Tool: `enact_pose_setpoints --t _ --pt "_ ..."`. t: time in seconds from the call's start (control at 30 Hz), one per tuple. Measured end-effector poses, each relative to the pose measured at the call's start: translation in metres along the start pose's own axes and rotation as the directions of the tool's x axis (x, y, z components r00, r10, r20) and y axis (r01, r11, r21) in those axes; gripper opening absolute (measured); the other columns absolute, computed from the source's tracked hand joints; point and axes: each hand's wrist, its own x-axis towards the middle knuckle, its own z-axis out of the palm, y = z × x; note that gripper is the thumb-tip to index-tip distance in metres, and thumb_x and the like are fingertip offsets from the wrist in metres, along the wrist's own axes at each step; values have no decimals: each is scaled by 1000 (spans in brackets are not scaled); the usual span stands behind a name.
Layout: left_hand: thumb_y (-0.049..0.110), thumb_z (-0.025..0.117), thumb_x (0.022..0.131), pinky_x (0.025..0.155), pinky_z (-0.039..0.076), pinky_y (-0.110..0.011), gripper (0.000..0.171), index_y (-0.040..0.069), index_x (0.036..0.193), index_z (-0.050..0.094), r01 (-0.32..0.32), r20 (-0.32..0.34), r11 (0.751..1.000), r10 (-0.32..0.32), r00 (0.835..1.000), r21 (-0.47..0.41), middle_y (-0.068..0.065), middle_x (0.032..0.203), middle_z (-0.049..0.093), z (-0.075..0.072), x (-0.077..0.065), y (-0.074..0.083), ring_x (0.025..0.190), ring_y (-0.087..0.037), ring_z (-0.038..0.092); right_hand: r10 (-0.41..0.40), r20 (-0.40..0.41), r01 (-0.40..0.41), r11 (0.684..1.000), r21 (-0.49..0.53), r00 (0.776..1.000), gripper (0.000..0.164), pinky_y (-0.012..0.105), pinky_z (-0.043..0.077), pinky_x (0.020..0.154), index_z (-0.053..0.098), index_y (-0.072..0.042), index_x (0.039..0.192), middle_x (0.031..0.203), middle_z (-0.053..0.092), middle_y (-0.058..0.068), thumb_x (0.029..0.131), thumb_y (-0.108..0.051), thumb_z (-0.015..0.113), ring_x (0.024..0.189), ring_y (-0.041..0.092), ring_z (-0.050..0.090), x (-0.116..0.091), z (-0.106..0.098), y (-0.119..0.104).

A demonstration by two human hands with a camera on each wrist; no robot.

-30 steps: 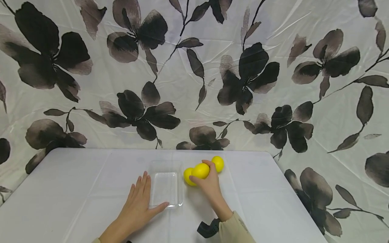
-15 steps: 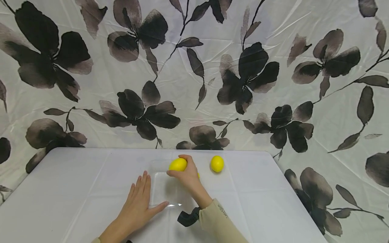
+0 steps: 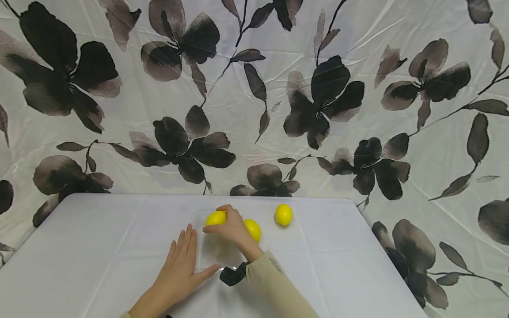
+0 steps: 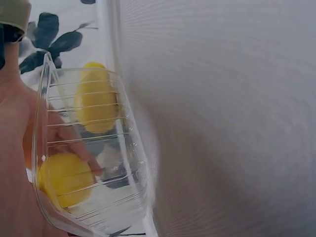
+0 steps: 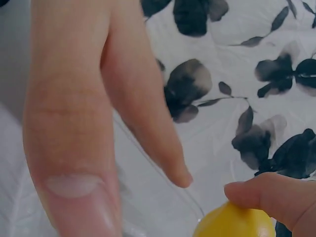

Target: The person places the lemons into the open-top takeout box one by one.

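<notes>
A lemon (image 3: 215, 218) is pinched between the thumb and fingers of my right hand (image 3: 235, 232), low over the clear plastic container (image 3: 197, 254). The left wrist view shows this lemon (image 4: 67, 178) through the container's ribbed wall. In the right wrist view its top (image 5: 234, 222) shows at the bottom, under a fingertip. My left hand (image 3: 176, 274) lies along the container's left side, fingers straight and thumb spread at its near edge. A second lemon (image 3: 253, 230) sits just right of the container, partly behind my right hand. Farther right and back lies a third lemon (image 3: 284, 215).
White cloth covers the table (image 3: 99, 247), whose back edge meets a floral hanging (image 3: 254, 97). A black wrist device (image 3: 232, 276) on my right arm hangs close by the container's near edge.
My right hand has carried its lemon leftward from above the second lemon to the container and lowered it. The left hand and the other lemons have stayed in place.
</notes>
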Motion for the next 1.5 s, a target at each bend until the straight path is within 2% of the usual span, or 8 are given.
enact_pose_setpoints --t 0.27,0.47,0.7,0.97,1.2,1.37,1.5 --pt "58 69 85 113 18 -67 107 -15 148 25 -28 6 999 28 1000 19 -33 158 17 -2 -1 -3 144 -50 18 -42 38 49 975 -215 998 63 38 51 84 62 -6 123 108 55 9 72 -34 86 90 22 54 7 8 -13" --pt "63 68 83 113 19 -67 111 -15 149 24 -39 9 999 38 999 13 -32 158 16 -1 -1 -5 144 -51 18 -16 59 32 958 -284 998 61 35 51 79 63 -6 118 104 49 8 70 -35 88 83 23 52 8 13 -22" --pt "68 63 84 113 18 -66 112 -15 149 25 -39 11 999 38 999 14 -31 159 16 -3 -2 -4 145 -50 17 -45 45 59 926 -372 998 57 30 50 72 65 -9 110 96 51 4 67 -34 91 78 20 53 9 15 -20" --pt "66 64 84 114 18 -64 112 -15 149 24 -46 8 999 46 999 1 -30 159 15 -4 -3 -2 145 -50 16 -50 61 70 920 -387 997 59 28 51 74 63 -9 113 96 52 4 67 -33 91 78 17 53 11 20 -14" --pt "66 64 85 114 18 -65 112 -16 149 23 -47 15 999 47 999 2 -31 159 14 -5 -2 -2 145 -50 16 -82 104 116 916 -384 991 58 26 50 79 68 -8 118 100 58 5 70 -30 91 85 16 54 12 19 -12" --pt "67 63 85 114 18 -65 112 -15 149 23 -42 16 999 42 999 6 -31 159 15 -5 -2 -2 145 -50 16 -95 88 122 912 -393 992 58 27 50 82 68 -7 119 101 63 4 70 -29 91 89 17 55 13 18 -11" --pt "67 63 85 113 18 -66 111 -14 149 24 -39 13 999 39 999 12 -31 159 15 -4 -2 -2 145 -51 16 -87 72 108 920 -376 994 57 29 52 83 68 -6 118 102 60 7 70 -26 91 87 19 55 11 16 -13"
